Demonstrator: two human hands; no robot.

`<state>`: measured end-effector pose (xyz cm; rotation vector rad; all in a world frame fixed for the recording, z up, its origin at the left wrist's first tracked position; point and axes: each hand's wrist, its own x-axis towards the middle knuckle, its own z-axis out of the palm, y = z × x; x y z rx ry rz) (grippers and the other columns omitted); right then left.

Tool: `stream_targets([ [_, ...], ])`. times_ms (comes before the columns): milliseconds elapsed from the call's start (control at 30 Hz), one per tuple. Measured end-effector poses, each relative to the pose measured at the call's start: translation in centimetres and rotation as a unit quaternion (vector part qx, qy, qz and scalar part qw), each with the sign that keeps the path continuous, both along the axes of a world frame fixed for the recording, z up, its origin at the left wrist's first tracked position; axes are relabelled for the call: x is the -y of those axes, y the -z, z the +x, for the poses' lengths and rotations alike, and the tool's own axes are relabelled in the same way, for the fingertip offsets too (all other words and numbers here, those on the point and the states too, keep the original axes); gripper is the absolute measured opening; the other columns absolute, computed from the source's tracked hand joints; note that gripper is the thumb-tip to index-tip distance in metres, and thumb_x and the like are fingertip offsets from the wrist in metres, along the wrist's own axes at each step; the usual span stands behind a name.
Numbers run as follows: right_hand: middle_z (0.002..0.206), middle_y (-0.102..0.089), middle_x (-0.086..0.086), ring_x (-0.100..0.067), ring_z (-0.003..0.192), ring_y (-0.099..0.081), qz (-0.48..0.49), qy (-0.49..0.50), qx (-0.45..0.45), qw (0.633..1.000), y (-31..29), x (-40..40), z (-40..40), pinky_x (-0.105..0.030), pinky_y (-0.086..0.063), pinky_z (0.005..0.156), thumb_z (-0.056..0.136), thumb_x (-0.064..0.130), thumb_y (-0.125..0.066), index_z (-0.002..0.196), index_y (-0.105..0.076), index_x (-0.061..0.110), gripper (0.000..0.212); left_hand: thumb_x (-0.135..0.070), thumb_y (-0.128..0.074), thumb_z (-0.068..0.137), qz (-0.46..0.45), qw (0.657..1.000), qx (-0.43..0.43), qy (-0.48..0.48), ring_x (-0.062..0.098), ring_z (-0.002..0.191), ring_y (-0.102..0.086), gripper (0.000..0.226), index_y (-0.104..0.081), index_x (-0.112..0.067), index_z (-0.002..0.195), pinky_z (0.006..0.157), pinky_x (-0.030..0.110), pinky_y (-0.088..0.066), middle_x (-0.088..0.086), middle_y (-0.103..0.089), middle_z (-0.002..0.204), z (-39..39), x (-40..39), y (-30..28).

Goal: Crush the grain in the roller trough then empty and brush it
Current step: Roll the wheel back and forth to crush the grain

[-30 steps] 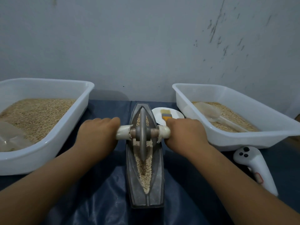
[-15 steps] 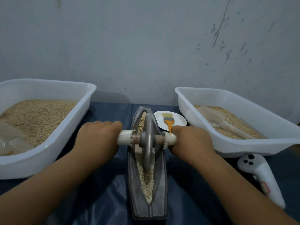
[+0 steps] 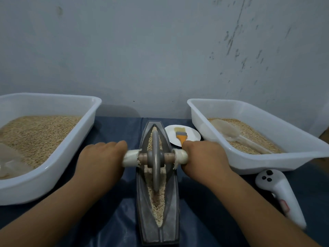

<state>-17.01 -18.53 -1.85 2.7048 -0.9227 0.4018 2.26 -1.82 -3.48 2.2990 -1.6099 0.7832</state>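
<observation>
Grain (image 3: pixel 156 202) in trough (image 3: pixel 157 227), centre counter; left hand (image 3: pixel 99 161) and right hand (image 3: pixel 204 157) each grasp a roller (image 3: pixel 155 157) handle for even pressure; brush (image 3: pixel 182 136) waits at one o'clock.

In the middle of the frame a long gray trough (image 3: pixel 157 211) lies on a dark blue cloth (image 3: pixel 110 227). It has grain (image 3: pixel 157 207) in it. A round metal wheel (image 3: pixel 155 163) stands upright in the grain. The left hand (image 3: pixel 100 162) grips one white handle end (image 3: pixel 130 157). The right hand (image 3: pixel 204 158) grips the other end. At the left and right sit two white tubs (image 3: pixel 71 145) (image 3: pixel 267 113) of grain. An orange brush (image 3: pixel 181 136) lies on a small white plate (image 3: pixel 193 132). A white controller (image 3: pixel 279 193) lies at the lower right.
</observation>
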Motion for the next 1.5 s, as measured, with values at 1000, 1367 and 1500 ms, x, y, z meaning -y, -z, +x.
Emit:
stream_targets([
  [1000,0.075,-0.060,0.004,-0.024,0.069,-0.053,-0.035,0.020,0.008,0.999,-0.3,0.0,0.9,-0.031,-0.029,0.063,0.074,0.032,-0.059,0.088,-0.056,0.029,0.015,-0.015,-0.074,0.063,-0.017,1.000,0.003,-0.026,0.023,0.044,-0.039,0.041,-0.033,-0.023,0.066,0.048,0.026,-0.019,-0.005,-0.038,0.052,0.0,0.2,0.5],
  [1367,0.065,-0.054,0.009,-0.004,0.060,-0.049,0.080,0.062,-0.067,0.993,-2.3,-3.8,-3.2,-0.024,-0.032,0.046,0.074,0.041,-0.060,0.072,-0.046,0.031,0.017,-0.012,-0.075,0.055,-0.018,1.000,0.012,0.011,0.021,0.040,-0.039,0.037,-0.040,-0.021,0.061,0.044,0.025,-0.025,-0.004,-0.043,0.049,-2.3,-3.3,-0.4],
  [1500,0.065,-0.053,0.008,-0.012,0.060,-0.049,0.080,0.068,-0.029,0.994,-0.5,-0.1,0.6,-0.025,-0.030,0.048,0.073,0.032,-0.058,0.073,-0.049,0.028,0.010,-0.023,-0.064,0.075,0.012,0.999,0.016,-0.033,0.020,0.055,-0.042,0.026,-0.038,-0.024,0.072,0.054,0.029,-0.026,-0.007,-0.041,0.060,0.6,0.9,0.1],
])
